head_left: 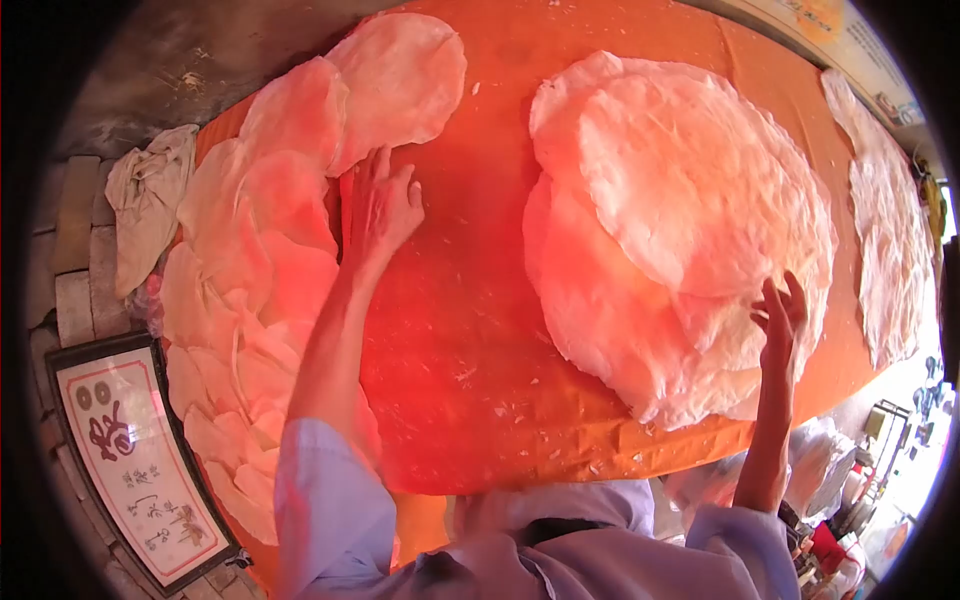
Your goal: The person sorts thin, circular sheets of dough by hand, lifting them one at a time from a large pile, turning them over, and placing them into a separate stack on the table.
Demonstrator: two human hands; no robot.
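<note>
Thin, pale, round sheets that look like flatbread lie on an orange cloth-covered table. My left hand [383, 208] is at the left, its fingers apart and fingertips right at the lower edge of one round sheet [400, 85]. Beside it, a long row of overlapping sheets [235, 300] runs down the table's left side. On the right is a stack of larger, wrinkled sheets [680, 190]. My right hand [782, 315] hovers in view over the stack's lower right part, with fingers loosely spread and nothing visible between them.
The orange cloth [450, 300] shows scattered crumbs. More wrinkled sheets [885, 230] lie along the far right edge. A framed sign with writing [140, 460] and a crumpled white cloth [152, 200] are at the left. Plastic bags [820, 465] sit below the table's right edge.
</note>
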